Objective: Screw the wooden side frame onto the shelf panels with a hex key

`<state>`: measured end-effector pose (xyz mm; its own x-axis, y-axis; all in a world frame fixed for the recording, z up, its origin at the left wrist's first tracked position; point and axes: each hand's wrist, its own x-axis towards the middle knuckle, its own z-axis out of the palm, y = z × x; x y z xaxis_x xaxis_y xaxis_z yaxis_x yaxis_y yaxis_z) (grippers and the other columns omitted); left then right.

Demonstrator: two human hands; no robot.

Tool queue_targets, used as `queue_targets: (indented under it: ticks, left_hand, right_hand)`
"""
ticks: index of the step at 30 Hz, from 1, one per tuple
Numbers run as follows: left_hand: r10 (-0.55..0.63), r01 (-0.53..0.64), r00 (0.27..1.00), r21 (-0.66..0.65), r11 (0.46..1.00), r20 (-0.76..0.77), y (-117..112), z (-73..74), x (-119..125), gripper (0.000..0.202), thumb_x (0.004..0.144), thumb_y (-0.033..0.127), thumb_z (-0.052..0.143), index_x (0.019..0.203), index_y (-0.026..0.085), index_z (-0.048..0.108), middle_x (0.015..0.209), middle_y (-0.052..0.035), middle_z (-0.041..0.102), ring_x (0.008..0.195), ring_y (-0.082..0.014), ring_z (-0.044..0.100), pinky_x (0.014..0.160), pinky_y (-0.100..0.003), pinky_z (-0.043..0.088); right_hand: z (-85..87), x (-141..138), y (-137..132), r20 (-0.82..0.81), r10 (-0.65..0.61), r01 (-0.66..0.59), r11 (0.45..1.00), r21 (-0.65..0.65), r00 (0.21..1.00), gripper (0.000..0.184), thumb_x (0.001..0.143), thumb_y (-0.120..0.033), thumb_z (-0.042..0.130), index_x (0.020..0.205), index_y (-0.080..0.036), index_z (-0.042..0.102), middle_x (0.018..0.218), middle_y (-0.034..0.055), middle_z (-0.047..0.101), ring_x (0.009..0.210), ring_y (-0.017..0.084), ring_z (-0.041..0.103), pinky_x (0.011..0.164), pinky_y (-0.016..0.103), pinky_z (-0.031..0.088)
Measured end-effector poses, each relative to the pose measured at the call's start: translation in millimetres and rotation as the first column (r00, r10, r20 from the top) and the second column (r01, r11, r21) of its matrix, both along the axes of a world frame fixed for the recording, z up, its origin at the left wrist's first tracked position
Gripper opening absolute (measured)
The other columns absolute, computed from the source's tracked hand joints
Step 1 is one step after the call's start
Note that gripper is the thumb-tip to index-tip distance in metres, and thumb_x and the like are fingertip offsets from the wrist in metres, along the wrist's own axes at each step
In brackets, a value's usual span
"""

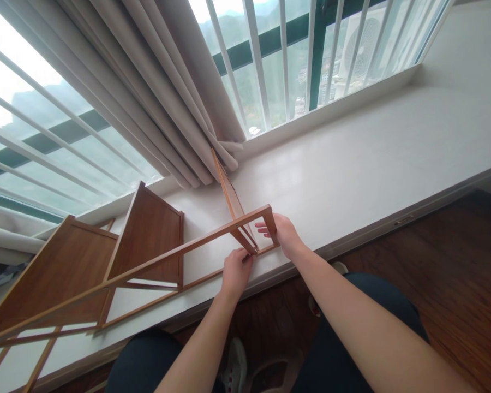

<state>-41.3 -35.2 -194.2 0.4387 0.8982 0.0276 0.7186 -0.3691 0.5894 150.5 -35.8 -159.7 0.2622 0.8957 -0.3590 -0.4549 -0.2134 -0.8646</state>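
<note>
Woodwork stretches from the lower left of my frame to its centre: a brown wooden frame (180, 250) lying along the pale window ledge (352, 153), with three panels standing across it. The large panel (53, 273) is at lower left, the middle panel (151, 234) just right of it, and the slim panel (230, 195) near the centre, seen almost edge-on, its far end close to the curtain (147, 82).

The left hand (237, 267) has its fingers curled at the near bottom corner of the slim panel (I can't tell from here whether they pinch it or just press). The right hand (284, 234) is at the frame's short end bar, its fingers spread loosely through the opening towards that same panel; its thumb is hidden from me.

Barred windows (284, 54) fill the top, an outdoor fan unit (358, 46) behind the bars at upper right. Below the ledge I get dark wooden floor (433, 245) and, at bottom centre, a light shoe (235, 365).
</note>
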Motion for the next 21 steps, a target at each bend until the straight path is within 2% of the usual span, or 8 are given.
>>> queue_targets:
  ticks: [3, 7, 10, 12, 14, 17, 19, 21]
  left_hand:
    - [0.010, -0.009, 1.000, -0.010, 1.000, 0.021, 0.7, -0.6, -0.8, 0.020, 0.092, 0.015, 0.062, 0.098, 0.025, 0.078, 0.113, -0.0020, 0.079, 0.107, -0.0217, 0.069, 0.098, -0.035, 0.049]
    - [-0.004, 0.004, 1.000, 0.009, 1.000, -0.004, 4.0, 1.0, -2.1, 0.019, 0.091, 0.015, 0.063, 0.097, 0.024, 0.078, 0.105, -0.0024, 0.078, 0.100, -0.0220, 0.068, 0.092, -0.036, 0.051]
    - [0.004, -0.004, 1.000, 0.052, 0.999, 0.002, -1.6, 6.5, -9.5, 0.015, 0.090, 0.019, 0.066, 0.101, 0.023, 0.077, 0.103, -0.0042, 0.077, 0.100, -0.0230, 0.067, 0.093, -0.038, 0.051]
    - [0.016, -0.021, 0.999, 0.098, 0.995, 0.049, -14.1, 12.8, -26.0, 0.016, 0.093, 0.025, 0.065, 0.105, 0.023, 0.075, 0.105, -0.0054, 0.075, 0.102, -0.0228, 0.067, 0.095, -0.038, 0.051]
    - [0.025, -0.039, 0.996, 0.157, 0.987, 0.091, -33.8, 19.3, -57.3, 0.017, 0.098, 0.030, 0.059, 0.107, 0.023, 0.073, 0.104, -0.0053, 0.072, 0.102, -0.0212, 0.065, 0.095, -0.037, 0.050]
    - [0.070, -0.072, 0.997, 0.205, 0.976, 0.019, -71.0, 24.8, -130.9, 0.021, 0.103, 0.032, 0.050, 0.100, 0.024, 0.070, 0.098, -0.0048, 0.068, 0.098, -0.0202, 0.062, 0.091, -0.034, 0.049]
    - [0.187, -0.159, 0.971, 0.177, 0.971, -0.152, -95.3, 25.3, -186.7, 0.024, 0.103, 0.032, 0.048, 0.090, 0.023, 0.066, 0.092, -0.0049, 0.066, 0.093, -0.0211, 0.061, 0.087, -0.035, 0.049]
    - [0.379, -0.335, 0.845, 0.178, 0.925, -0.377, -113.8, 25.0, -236.3, 0.018, 0.099, 0.029, 0.051, 0.089, 0.022, 0.064, 0.095, -0.0066, 0.066, 0.095, -0.0240, 0.060, 0.090, -0.038, 0.048]
  right_hand:
    - [-1.7, -1.7, 2.1, 0.001, -0.015, 0.015, 1.000, 0.007, 1.000, 0.030, 0.094, -0.043, 0.049, 0.096, -0.018, 0.065, 0.083, 0.0092, 0.080, 0.071, 0.020, 0.074, 0.067, 0.031, 0.054]
    - [-5.6, -4.2, 2.8, 0.022, -0.074, 0.073, 0.997, 0.037, 0.997, 0.033, 0.094, -0.049, 0.050, 0.090, -0.019, 0.064, 0.078, 0.0082, 0.078, 0.068, 0.021, 0.073, 0.062, 0.031, 0.054]
    - [-7.8, -2.6, 1.8, 0.069, -0.180, 0.175, 0.982, 0.070, 0.981, 0.037, 0.096, -0.052, 0.048, 0.080, -0.021, 0.060, 0.074, 0.0063, 0.076, 0.068, 0.020, 0.071, 0.061, 0.030, 0.054]
    - [-7.2, 2.0, 0.3, 0.115, -0.293, 0.281, 0.953, 0.111, 0.949, 0.041, 0.098, -0.053, 0.045, 0.075, -0.021, 0.058, 0.072, 0.0048, 0.073, 0.068, 0.018, 0.069, 0.062, 0.028, 0.054]
    - [-4.3, 9.5, -2.8, 0.152, -0.448, 0.416, 0.887, 0.202, 0.881, 0.045, 0.099, -0.053, 0.044, 0.072, -0.021, 0.058, 0.068, 0.0036, 0.070, 0.064, 0.016, 0.065, 0.060, 0.027, 0.053]
    - [2.7, 24.7, -11.5, 0.089, -0.592, 0.542, 0.780, 0.313, 0.801, 0.039, 0.098, -0.048, 0.050, 0.072, -0.020, 0.059, 0.062, 0.0006, 0.065, 0.058, 0.014, 0.062, 0.053, 0.026, 0.050]
    - [7.0, 35.2, -17.0, 0.033, -0.638, 0.600, 0.740, 0.303, 0.770, 0.029, 0.096, -0.037, 0.054, 0.071, -0.022, 0.057, 0.058, -0.0019, 0.062, 0.051, 0.013, 0.057, 0.049, 0.025, 0.047]
    - [9.7, 40.2, -17.7, -0.004, -0.689, 0.668, 0.701, 0.250, 0.725, 0.024, 0.096, -0.022, 0.051, 0.073, -0.024, 0.057, 0.057, -0.0022, 0.060, 0.048, 0.013, 0.055, 0.049, 0.027, 0.047]
